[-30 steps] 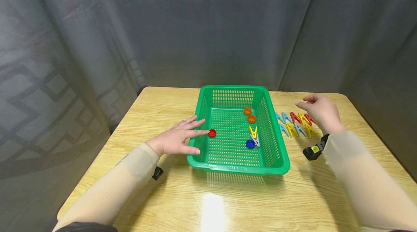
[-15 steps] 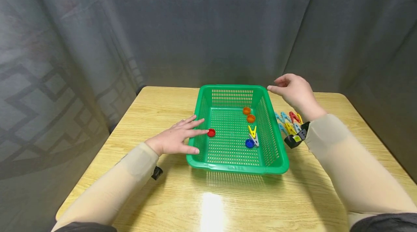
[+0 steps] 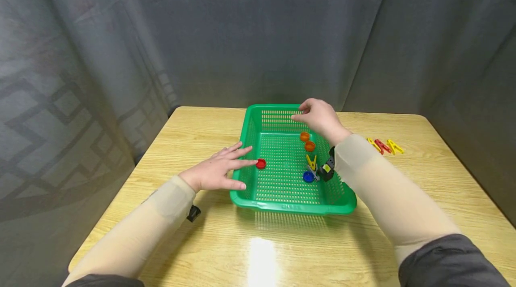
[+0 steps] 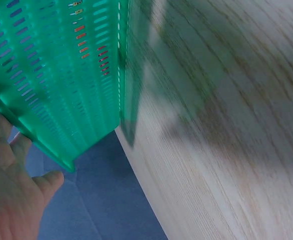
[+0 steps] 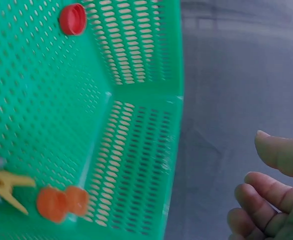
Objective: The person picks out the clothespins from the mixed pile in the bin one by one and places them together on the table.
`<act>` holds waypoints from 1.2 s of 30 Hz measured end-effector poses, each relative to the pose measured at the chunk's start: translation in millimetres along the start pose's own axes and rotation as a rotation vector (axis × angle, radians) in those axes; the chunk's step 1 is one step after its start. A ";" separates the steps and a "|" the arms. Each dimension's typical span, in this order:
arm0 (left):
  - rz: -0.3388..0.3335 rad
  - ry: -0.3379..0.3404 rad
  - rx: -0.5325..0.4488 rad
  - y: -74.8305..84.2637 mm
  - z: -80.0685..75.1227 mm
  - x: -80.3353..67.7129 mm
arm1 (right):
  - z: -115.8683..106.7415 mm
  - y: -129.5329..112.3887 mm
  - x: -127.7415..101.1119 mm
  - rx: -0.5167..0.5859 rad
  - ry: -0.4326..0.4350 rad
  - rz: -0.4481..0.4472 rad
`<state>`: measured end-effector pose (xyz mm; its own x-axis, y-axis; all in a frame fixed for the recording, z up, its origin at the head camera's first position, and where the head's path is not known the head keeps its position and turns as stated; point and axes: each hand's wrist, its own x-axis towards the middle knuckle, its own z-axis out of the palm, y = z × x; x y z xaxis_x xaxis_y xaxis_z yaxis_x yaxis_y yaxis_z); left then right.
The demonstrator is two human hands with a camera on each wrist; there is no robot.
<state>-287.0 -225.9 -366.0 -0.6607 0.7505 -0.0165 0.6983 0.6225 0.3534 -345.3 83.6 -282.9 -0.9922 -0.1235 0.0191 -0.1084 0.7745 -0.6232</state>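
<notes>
My left hand (image 3: 219, 170) rests spread over the left rim of a green plastic basket (image 3: 292, 208), fingers straight. In the left wrist view its fingers lie along the basket's edge. Over the basket's back right part hangs my right hand (image 3: 320, 119), loosely bent; the right wrist view shows nothing between thumb and fingers. Inside the basket lie a red bottle cap (image 3: 261, 163), two orange caps (image 3: 309, 146) and a blue cap (image 3: 308, 176). A yellow clothespin (image 3: 311, 161) and a grey clothespin (image 3: 316, 175) lie beside the blue cap, partly overlapped by the right wrist's camera.
Right of the basket, on the wooden table (image 3: 435, 179), lie yellow clothespins (image 3: 395, 147) and a red clothespin (image 3: 383, 146); the right forearm hides the space nearer the basket. A grey curtain (image 3: 258, 45) hangs behind the table.
My right hand has moved left from above the clothespins, across the basket's right rim, to over the basket. Its forearm now covers several clothespins. The left hand has stayed in place.
</notes>
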 end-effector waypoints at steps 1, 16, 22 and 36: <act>-0.001 0.000 0.001 -0.2 0.0 0.0 | 5.0 0.1 1.8 0.000 -0.015 0.007; 0.013 0.003 0.002 0.9 1.7 0.3 | 49.8 29.4 9.3 -0.067 -0.164 0.107; 0.019 0.007 0.001 0.9 1.7 0.8 | 58.3 34.8 8.6 -0.246 -0.205 0.082; 0.014 0.010 -0.016 -0.4 3.7 0.2 | 68.7 43.9 7.0 -0.533 -0.356 0.110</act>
<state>-286.4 -225.2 -369.6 -0.6536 0.7569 -0.0017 0.7032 0.6081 0.3683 -352.8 74.1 -363.9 -0.9277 -0.1536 -0.3402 -0.1146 0.9846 -0.1321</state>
